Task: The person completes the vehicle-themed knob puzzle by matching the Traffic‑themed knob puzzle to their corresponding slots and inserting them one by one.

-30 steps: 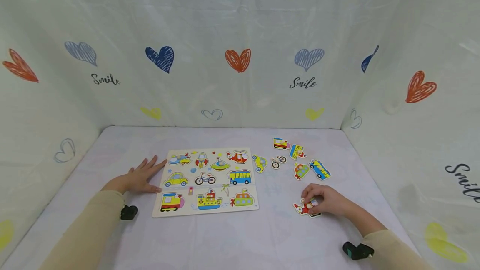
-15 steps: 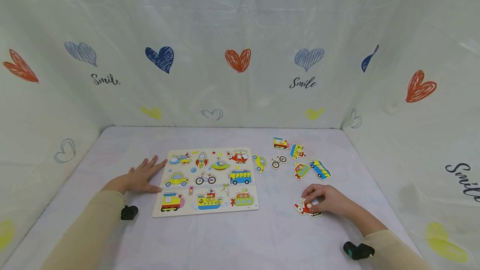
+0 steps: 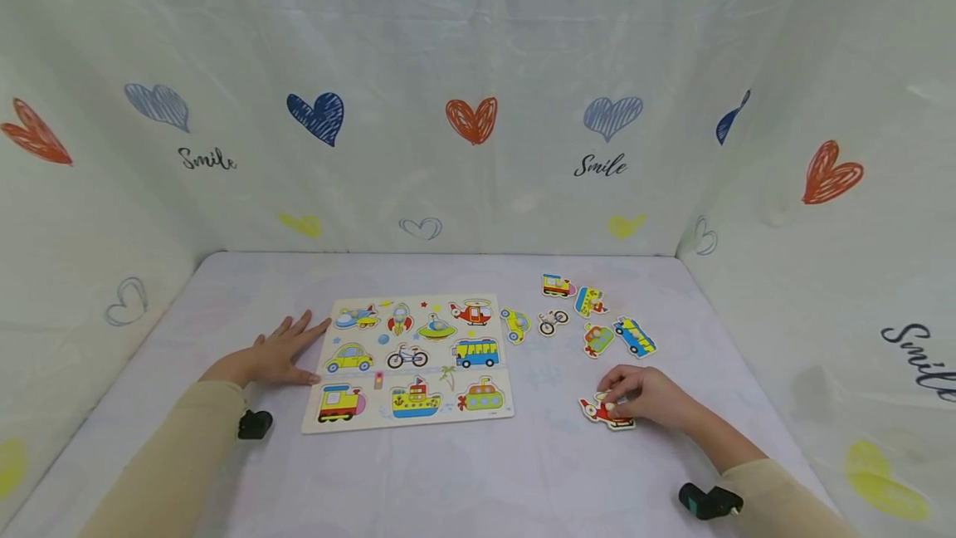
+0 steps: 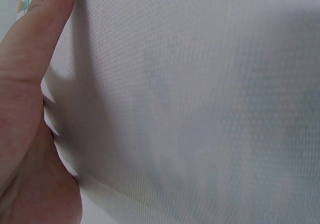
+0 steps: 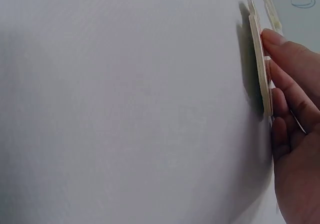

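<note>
In the head view my left hand [image 3: 276,353] lies with fingers spread on the table, thumb and fingertips at the left edge of a wooden puzzle board [image 3: 377,416]. The board carries printed vehicle pictures. To the right, my right hand [image 3: 653,397] pinches a red helicopter puzzle piece [image 3: 593,411], its fingers covering part of the picture. From the right wrist, the helicopter piece [image 5: 260,64] appears edge-on, with thumb and fingers on its printed side and a shadow along its underside. The left wrist view shows mostly tablecloth beside the left hand [image 4: 30,94].
Several loose pieces lie right of the board: a yellow car [image 3: 515,325] close to its edge, a bicycle [image 3: 553,322], a train [image 3: 558,286], a ship [image 3: 590,302], a submarine [image 3: 597,339] and a blue bus [image 3: 635,337]. A heart-patterned curtain [image 3: 478,181] surrounds the table.
The right hand and the helicopter piece have shifted slightly left. The head view has moved a little too. The left hand stays in place at the board.
</note>
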